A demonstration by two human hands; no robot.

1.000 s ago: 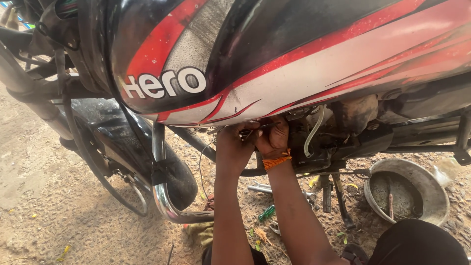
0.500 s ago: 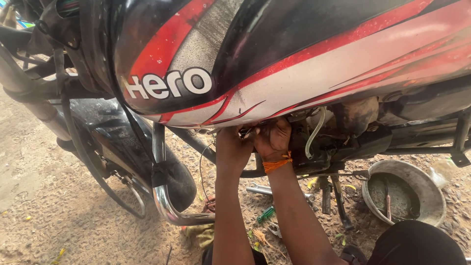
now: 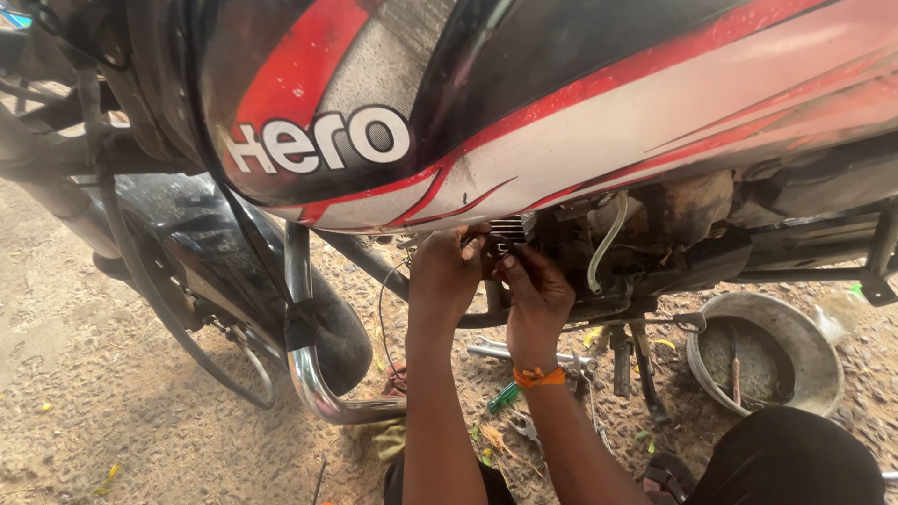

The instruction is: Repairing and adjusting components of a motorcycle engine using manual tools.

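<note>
Both my hands are up under the glossy black, red and white motorcycle fuel tank (image 3: 580, 103), working at the finned grey metal engine head (image 3: 510, 229) tucked just below its lower edge. My left hand (image 3: 447, 271) is curled with the fingers bent against a small part there, though I cannot tell what it grips because the tank's shadow and my own knuckles hide it. My right hand (image 3: 531, 290), with an orange thread band (image 3: 539, 377) at the wrist, is also partly closed, thumb and fingertips pressed to the same spot just beside the fins.

To do this well, I judge I should keep one hand steadying the part while the other does the fine turning or seating, and go by feel since I cannot see the joint. The pale curved rubber hose (image 3: 606, 238) hangs just right of my fingers, so I should avoid snagging it. A long steel wrench (image 3: 524, 353) and a green-handled screwdriver (image 3: 502, 397) lie on the sandy ground (image 3: 112, 411) below, near the chrome exhaust pipe (image 3: 323, 397) and a round dented metal basin (image 3: 762, 351).
</note>
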